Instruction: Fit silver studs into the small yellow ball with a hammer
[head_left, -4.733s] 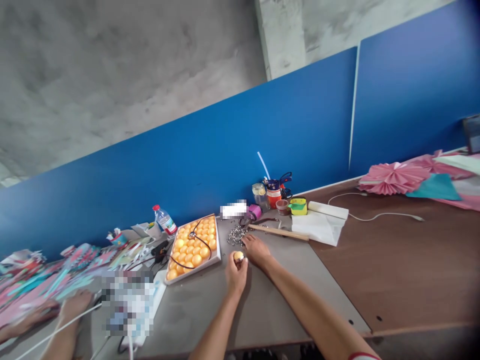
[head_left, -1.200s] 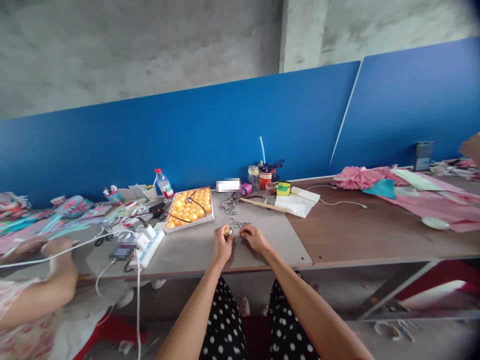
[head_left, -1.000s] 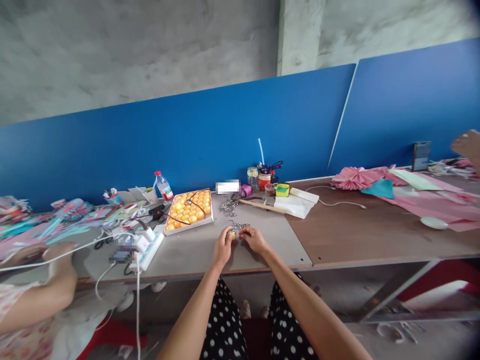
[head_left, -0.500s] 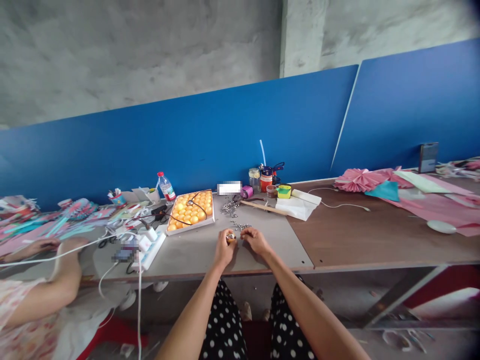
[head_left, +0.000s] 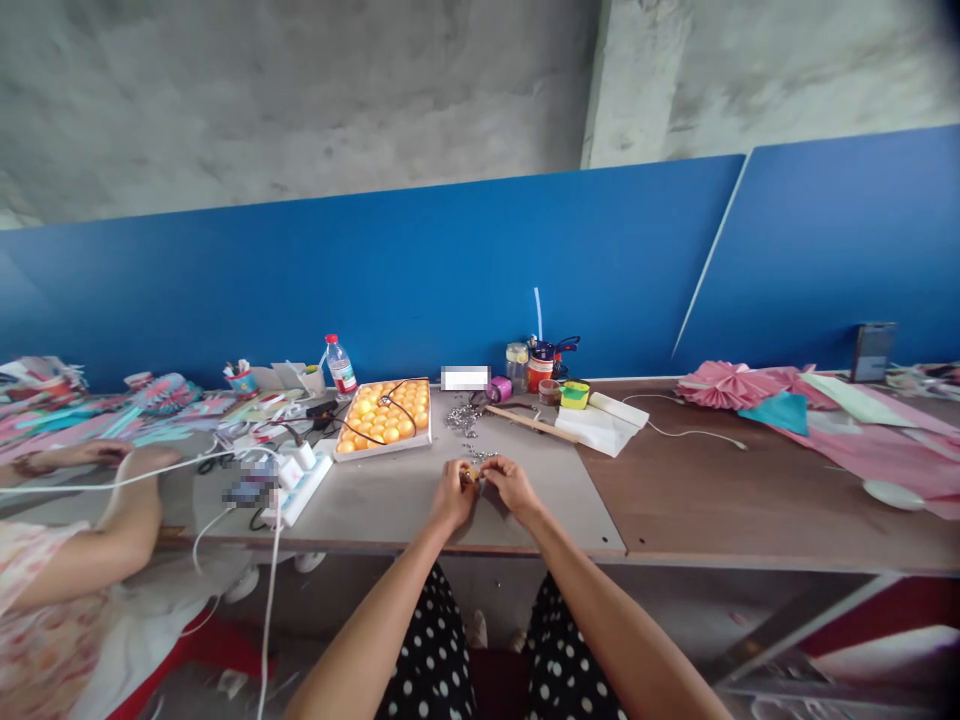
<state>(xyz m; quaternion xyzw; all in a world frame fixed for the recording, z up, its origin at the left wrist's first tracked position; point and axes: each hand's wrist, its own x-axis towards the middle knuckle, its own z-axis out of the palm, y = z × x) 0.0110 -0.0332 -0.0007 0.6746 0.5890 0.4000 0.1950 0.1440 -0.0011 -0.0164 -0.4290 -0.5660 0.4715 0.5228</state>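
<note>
My left hand point(head_left: 452, 494) is closed around a small orange-gold object point(head_left: 472, 477) with shiny silver parts, partly hidden by the fingers. Close beside it, my right hand point(head_left: 514, 486) has thumb and forefinger pinched at the object's right side; whatever lies between those fingertips is too small to make out. Just beyond both hands lie loose small silver metal pieces point(head_left: 478, 453), with a larger pile of metal pieces point(head_left: 461, 418) further back. A shallow white tray point(head_left: 386, 455) full of orange balls point(head_left: 390, 428) stands to the left, a black cable across it.
Behind the pile are a wooden stick point(head_left: 534, 424), white paper point(head_left: 600, 430), a yellow-green box point(head_left: 574, 395) and a jar point(head_left: 517, 366). Left are a bottle point(head_left: 340, 368), a power strip point(head_left: 300, 492) with cables, and a co-worker's arm point(head_left: 135, 505). Pink paper point(head_left: 862, 440) covers the right.
My right fingertips have come closer to the object in my left hand, now meeting at its side. The camera view has tilted slightly.
</note>
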